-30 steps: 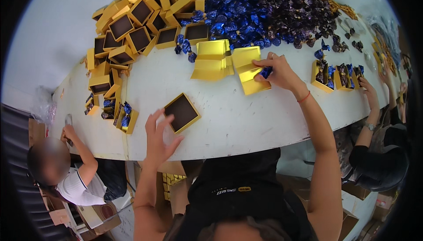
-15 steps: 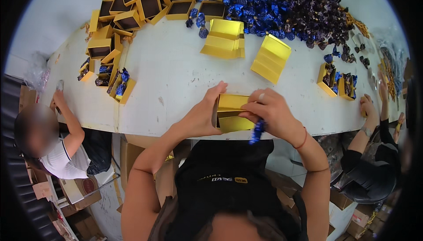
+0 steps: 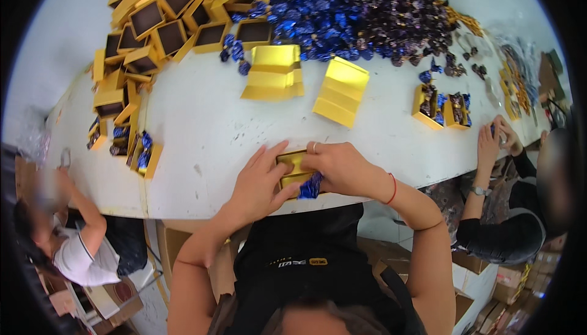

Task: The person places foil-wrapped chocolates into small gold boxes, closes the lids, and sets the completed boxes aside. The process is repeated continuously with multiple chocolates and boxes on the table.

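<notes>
At the near edge of the white table [image 3: 202, 121] both my hands close around a small gold box [image 3: 292, 165]. My left hand [image 3: 260, 182] grips its left side. My right hand [image 3: 342, 168], with a ring and a red wrist string, covers its right side and also pinches a blue-wrapped candy [image 3: 310, 187] below the box. Further out lie two stacks of gold lids [image 3: 274, 72], [image 3: 341, 90].
A big heap of blue and dark wrapped candies [image 3: 361, 11] fills the far middle. Empty gold boxes with brown insides [image 3: 159, 23] pile at the far left. Filled boxes [image 3: 443, 107] stand right. One person sits at the left [image 3: 73, 243], another at the right [image 3: 507, 212].
My right hand came back from the lid stack with a gold piece and candy. Both hands drew the box to the table's near edge and closed on it.
</notes>
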The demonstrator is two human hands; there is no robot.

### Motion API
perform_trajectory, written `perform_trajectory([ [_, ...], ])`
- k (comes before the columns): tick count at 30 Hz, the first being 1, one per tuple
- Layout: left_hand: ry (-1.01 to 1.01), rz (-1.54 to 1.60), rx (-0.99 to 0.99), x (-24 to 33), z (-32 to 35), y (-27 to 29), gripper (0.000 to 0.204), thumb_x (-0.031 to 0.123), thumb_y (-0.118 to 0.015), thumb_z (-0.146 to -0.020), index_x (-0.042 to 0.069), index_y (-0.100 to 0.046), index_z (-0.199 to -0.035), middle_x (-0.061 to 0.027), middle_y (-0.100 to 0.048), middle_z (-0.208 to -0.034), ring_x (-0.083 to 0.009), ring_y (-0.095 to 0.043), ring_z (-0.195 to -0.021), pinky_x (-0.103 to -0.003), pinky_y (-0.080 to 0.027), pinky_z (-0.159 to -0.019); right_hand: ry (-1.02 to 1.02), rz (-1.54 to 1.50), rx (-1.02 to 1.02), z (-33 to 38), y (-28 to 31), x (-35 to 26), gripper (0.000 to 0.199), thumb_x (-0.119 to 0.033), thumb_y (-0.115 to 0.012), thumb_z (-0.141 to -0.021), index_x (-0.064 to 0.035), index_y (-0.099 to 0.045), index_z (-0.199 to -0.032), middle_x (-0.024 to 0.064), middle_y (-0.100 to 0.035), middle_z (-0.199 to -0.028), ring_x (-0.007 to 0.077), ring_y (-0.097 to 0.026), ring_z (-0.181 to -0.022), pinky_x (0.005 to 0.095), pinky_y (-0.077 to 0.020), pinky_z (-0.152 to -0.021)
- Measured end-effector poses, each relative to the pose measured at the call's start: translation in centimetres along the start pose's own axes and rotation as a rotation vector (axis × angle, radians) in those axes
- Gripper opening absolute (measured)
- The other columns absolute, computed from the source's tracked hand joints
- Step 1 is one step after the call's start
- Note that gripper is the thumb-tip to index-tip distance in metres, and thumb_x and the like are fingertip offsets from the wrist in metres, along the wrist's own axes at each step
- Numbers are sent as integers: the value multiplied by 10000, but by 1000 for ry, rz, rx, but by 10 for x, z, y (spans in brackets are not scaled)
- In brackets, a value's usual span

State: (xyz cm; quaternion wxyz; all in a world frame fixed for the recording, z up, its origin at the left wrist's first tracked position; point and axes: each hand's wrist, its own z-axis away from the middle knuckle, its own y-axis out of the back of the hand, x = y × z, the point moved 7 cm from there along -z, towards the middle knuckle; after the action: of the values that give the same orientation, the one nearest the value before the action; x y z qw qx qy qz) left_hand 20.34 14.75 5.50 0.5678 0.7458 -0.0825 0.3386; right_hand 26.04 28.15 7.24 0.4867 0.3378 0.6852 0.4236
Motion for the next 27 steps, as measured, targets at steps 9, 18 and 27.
perform_trajectory([
  [9, -17, 206, 356, -14, 8, -13, 487, 155, -779, -810, 7, -555, -1217, -211, -543, -1380, -382, -572, -1212, -489, -432, -1080, -228, 13, 36, -8, 3, 0, 817, -451, -893, -620, -44, -453, -1174, 211, -505, -1197, 371, -605, -1006, 407, -569, -683],
  [18, -27, 171, 313, -8, 12, -9, 571, 88, -803, -797, 88, -553, -1311, -260, -369, -1513, -419, -527, -1285, -433, -508, -998, -94, -94, 122, -12, 21, -2, 711, -195, -895, -634, -66, -469, -1188, 222, -494, -1289, 384, -606, -1025, 425, -550, -807],
  [27, -34, -8, 324, -6, 10, -9, 255, 161, -784, -805, 88, -707, -1037, -155, -543, -1362, -368, -580, -1194, -433, -475, -981, -142, -396, 46, 4, 28, 28, 402, -71, -804, -756, -78, -595, -1100, 107, -615, -1083, 317, -628, -917, 396, -537, -758],
])
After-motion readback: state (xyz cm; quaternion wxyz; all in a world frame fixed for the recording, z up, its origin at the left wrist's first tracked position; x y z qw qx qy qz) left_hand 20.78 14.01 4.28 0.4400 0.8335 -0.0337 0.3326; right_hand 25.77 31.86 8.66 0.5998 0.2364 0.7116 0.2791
